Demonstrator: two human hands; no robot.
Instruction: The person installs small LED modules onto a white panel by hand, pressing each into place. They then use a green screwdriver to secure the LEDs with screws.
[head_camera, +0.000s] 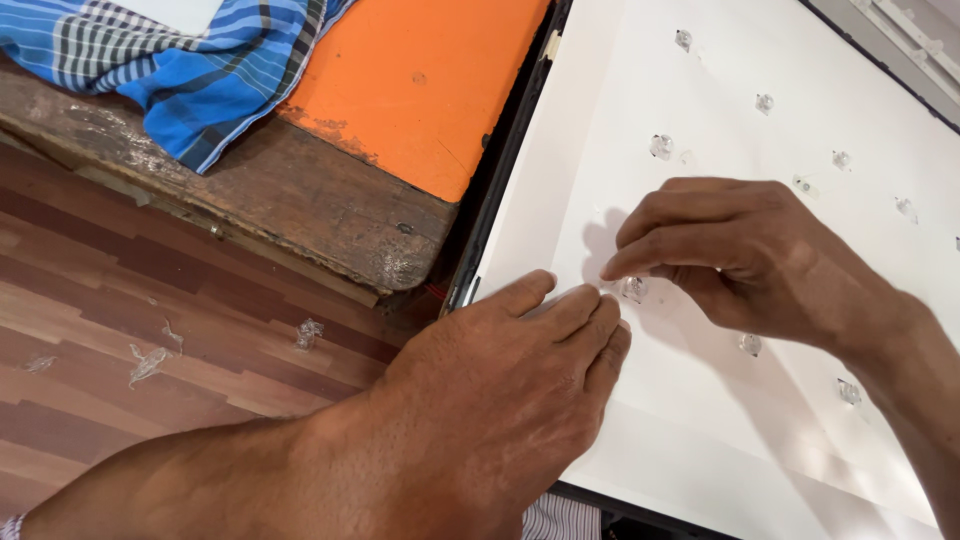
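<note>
two hands on a white sheet with little clear domes

grip first: the right hand has its fingers curled close, and its fingertips pinch at a small clear dome on the big white sheet. the tips touch the dome, but i cannot tell if it is lifted. the left hand lies flat and open, holding nothing, pressing down on the sheet just beside that same dome. more clear domes sit in rows across the sheet. the sheet lies in a thin black frame. next to it is an orange board on an old wooden plank, with a blue checked cloth on top. bits of clear tape lie on the brown striped worktop.
</note>
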